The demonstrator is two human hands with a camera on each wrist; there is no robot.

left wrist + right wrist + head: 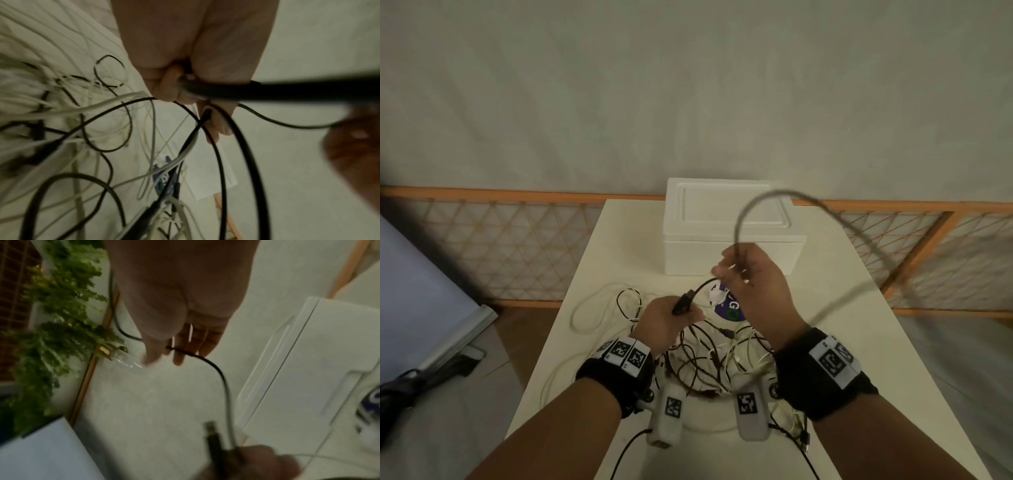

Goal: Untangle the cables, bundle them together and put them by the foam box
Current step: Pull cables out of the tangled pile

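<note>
A tangle of black and white cables (709, 359) lies on the white table (842, 308), in front of the white foam box (732, 226). My left hand (685, 313) grips the plug end of a black cable (698, 289) just above the tangle. My right hand (732, 270), raised in front of the box, pinches the same cable further along. From there it arcs over the box and sweeps down to the right, blurred. The left wrist view shows the plug (267, 92) in my curled fingers (170, 84). In the right wrist view the cable (218, 369) crosses my fingers (179, 353).
A round purple and white item (729, 310) lies among the cables near the box. An orange-framed lattice fence (500, 240) runs behind the table. A white board (421, 291) leans at the left on the floor. Green plants (61, 321) stand beyond the fence.
</note>
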